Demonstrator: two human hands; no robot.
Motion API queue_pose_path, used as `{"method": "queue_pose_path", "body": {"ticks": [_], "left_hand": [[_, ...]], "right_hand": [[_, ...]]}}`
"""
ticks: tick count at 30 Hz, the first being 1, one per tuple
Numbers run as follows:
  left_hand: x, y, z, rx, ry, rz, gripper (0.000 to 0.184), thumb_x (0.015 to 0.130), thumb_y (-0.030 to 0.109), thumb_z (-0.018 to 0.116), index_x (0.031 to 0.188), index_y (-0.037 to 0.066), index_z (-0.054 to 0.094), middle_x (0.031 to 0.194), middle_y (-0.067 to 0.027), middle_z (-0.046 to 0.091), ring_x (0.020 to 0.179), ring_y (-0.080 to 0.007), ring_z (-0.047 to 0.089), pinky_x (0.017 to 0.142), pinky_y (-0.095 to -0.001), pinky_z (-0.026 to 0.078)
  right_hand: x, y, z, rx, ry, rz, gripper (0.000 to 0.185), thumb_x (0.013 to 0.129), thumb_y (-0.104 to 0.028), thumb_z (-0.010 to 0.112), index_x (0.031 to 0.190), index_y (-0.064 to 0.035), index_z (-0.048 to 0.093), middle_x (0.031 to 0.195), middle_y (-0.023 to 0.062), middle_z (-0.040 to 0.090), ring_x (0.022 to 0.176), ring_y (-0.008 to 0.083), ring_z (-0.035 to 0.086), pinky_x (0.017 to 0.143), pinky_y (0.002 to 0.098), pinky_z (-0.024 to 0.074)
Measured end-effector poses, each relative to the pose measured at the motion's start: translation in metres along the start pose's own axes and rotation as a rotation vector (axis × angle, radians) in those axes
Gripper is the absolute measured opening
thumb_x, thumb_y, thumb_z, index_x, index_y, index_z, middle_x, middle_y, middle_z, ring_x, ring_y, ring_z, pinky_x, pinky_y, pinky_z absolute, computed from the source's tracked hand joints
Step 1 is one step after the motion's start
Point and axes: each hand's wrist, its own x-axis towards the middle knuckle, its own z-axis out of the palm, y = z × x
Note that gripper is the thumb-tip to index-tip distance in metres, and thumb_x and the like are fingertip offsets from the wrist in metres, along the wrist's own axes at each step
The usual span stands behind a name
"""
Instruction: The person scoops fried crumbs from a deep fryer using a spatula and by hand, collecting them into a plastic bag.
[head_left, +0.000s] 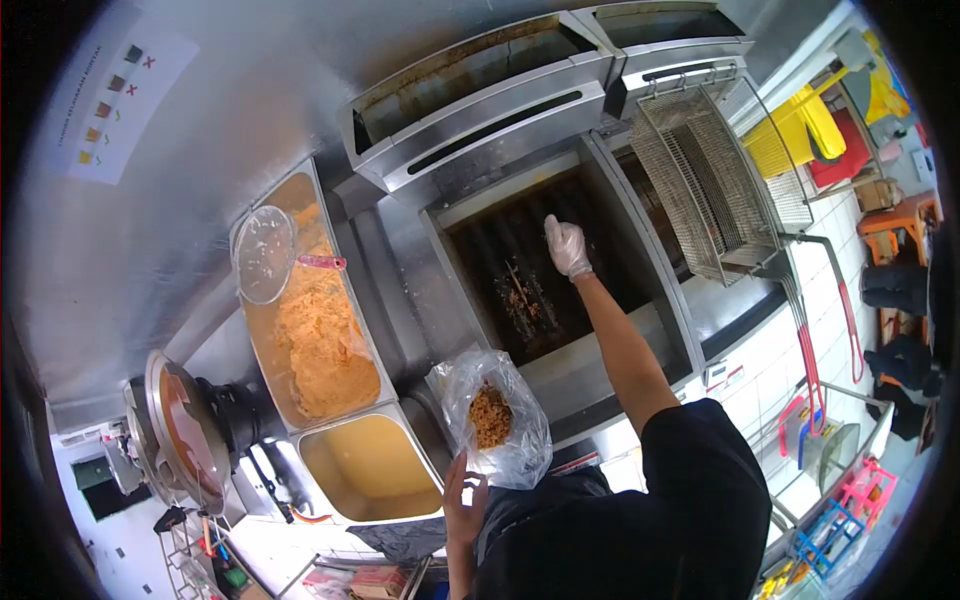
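My right hand (567,248), in a clear plastic glove, reaches over the dark oil of the fryer (640,345). Its fingers are curled together, and whatever they may hold is hidden. In the oil, left of that hand, float small brown bits (522,300) with foam around them. My left hand (464,500) is bare and at the near edge of a clear plastic bag (525,455), its fingers bent against the plastic. Inside the bag lies a heap of brown crumbly food (490,415).
Left of the fryer stand a tray of orange breading (320,345) with a strainer (265,255) over it, and a tub of yellowish liquid (370,465). Wire fryer baskets (710,180) with red handles sit at the right. A pot (185,430) is at the far left.
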Motion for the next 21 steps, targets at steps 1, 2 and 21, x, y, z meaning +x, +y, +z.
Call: {"method": "queue_pose_path", "body": {"ticks": [1,2,21], "left_hand": [[0.002,0.003,0.001,-0.023,-0.003,-0.04,0.063,0.087,-0.007,0.066,0.147,0.001,0.05,0.141,-0.0197,0.056,0.092,-0.018,0.067,0.07,-0.0284,0.055],[0.002,0.005,0.002,-0.037,-0.005,-0.071,0.063,0.087,-0.008,0.066,0.147,0.001,0.05,0.138,-0.0187,0.058,0.093,-0.0182,0.067,0.07,-0.0283,0.054],[0.018,0.01,-0.006,0.07,-0.018,-0.148,0.065,0.085,-0.012,0.064,0.147,0.0,0.05,0.126,-0.0164,0.062,0.087,-0.0156,0.065,0.075,-0.0279,0.053]], "right_hand": [[0.006,0.007,0.001,-0.012,-0.01,-0.033,0.061,0.108,-0.04,0.043,0.067,0.0046,0.05,0.062,0.0249,0.045,0.056,0.0395,0.043,0.058,0.0485,0.0365],[0.012,0.025,0.004,0.017,-0.021,-0.094,0.06,0.109,-0.037,0.042,0.065,0.0038,0.047,0.058,0.0218,0.042,0.052,0.0322,0.043,0.057,0.0467,0.0364],[-0.032,-0.039,-0.039,-0.096,0.029,-0.325,0.052,0.106,-0.023,0.047,0.06,-0.0004,0.047,0.053,0.02,0.046,0.052,0.0421,0.053,0.049,0.0479,0.0367]]}}
